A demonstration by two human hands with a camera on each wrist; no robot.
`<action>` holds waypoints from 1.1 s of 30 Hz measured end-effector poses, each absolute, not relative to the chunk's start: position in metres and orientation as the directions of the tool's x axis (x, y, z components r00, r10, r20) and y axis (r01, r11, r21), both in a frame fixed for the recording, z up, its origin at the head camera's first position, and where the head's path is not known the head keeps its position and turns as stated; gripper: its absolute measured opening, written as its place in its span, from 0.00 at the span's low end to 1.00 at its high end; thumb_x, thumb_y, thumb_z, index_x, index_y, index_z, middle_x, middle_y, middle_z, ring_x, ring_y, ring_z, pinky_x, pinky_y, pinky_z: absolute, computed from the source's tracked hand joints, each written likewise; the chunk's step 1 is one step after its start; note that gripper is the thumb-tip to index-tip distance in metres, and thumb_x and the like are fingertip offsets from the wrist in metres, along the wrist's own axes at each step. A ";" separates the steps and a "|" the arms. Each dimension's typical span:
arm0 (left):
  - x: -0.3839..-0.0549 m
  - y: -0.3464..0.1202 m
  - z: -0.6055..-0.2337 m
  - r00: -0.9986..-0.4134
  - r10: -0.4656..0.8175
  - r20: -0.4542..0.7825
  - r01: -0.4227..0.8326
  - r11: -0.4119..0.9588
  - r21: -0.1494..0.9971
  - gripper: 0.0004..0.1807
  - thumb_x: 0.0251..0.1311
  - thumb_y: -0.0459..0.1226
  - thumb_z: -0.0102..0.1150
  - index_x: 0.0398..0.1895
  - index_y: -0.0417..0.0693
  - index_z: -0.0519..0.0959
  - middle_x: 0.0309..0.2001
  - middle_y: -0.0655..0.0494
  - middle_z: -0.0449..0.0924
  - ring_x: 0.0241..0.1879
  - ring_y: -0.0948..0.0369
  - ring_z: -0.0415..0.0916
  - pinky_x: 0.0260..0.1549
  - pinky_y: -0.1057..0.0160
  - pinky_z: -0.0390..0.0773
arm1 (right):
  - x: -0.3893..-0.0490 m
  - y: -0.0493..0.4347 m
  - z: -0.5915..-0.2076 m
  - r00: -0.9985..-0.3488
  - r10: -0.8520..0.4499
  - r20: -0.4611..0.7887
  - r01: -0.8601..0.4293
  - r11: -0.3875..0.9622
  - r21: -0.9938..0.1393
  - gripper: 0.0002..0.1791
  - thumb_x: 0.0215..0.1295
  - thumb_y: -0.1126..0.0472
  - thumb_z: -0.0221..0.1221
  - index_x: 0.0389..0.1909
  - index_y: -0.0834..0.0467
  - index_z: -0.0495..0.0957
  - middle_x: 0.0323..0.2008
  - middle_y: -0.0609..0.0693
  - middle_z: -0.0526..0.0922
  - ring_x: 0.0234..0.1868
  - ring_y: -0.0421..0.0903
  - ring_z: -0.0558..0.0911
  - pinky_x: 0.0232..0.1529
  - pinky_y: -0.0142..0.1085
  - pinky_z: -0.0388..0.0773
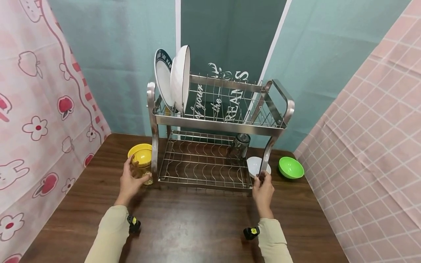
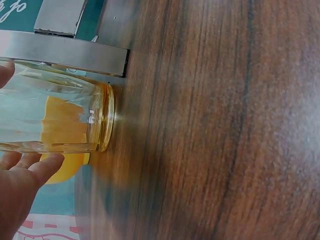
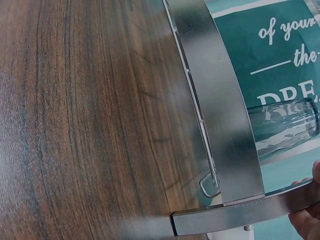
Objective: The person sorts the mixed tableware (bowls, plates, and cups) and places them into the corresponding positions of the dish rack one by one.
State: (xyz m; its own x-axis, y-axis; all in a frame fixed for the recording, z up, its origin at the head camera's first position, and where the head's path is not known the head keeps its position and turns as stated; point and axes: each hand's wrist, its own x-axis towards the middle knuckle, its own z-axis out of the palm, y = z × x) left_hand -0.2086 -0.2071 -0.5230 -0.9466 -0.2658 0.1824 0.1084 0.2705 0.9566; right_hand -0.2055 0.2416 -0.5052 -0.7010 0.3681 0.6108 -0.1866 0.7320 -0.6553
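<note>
The left wrist view is cutting off the mouth of the glass and part of the left hand; the glass is partly covering a yellow bowl, and the rack is partly hiding a white bowl. Beside the rack's left leg, the glass is pointing mouth-up, its long axis running vertically. Thumb and fingers of the left hand are clasping the glass; the right hand is gripping the rack's right leg.
</note>
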 end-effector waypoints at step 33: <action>-0.208 -0.208 -0.520 -0.953 -0.259 0.160 0.092 0.254 0.963 0.54 0.43 0.26 0.70 0.71 0.49 0.46 0.61 0.35 0.62 0.60 0.43 0.62 0.54 0.48 0.65 | -0.205 0.241 -0.506 -0.686 0.369 0.627 -0.203 0.731 -0.652 0.16 0.54 0.73 0.61 0.44 0.67 0.71 0.33 0.66 0.80 0.34 0.63 0.79 0.36 0.54 0.72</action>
State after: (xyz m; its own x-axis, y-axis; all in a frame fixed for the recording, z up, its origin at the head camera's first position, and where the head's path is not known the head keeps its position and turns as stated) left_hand -0.2076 -0.2080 -0.5205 -0.9525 -0.2593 0.1597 0.0921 0.2544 0.9627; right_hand -0.2053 0.2414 -0.5058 -0.6858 0.3692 0.6272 -0.2025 0.7309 -0.6517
